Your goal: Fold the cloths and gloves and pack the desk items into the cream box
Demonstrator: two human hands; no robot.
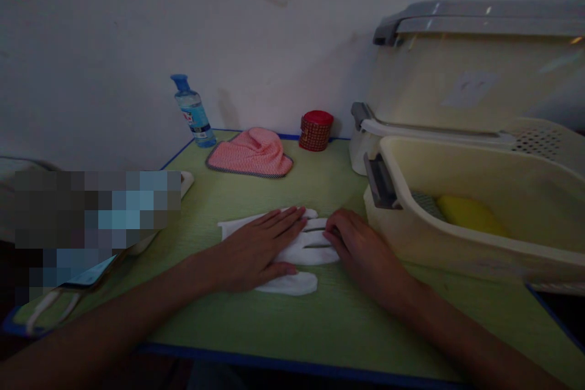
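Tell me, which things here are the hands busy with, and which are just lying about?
In hand:
- white glove, flat on the green table
- left hand, pressed flat on it
- right hand, at the glove's fingers

Lying about:
- water bottle
- pink cloth
- red container
- cream basket

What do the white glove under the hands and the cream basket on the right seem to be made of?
The flat white glove looks like soft matte cloth: it lies limp, without shine. The cream rectangular basket seems moulded plastic: smooth rigid walls, faint sheen.
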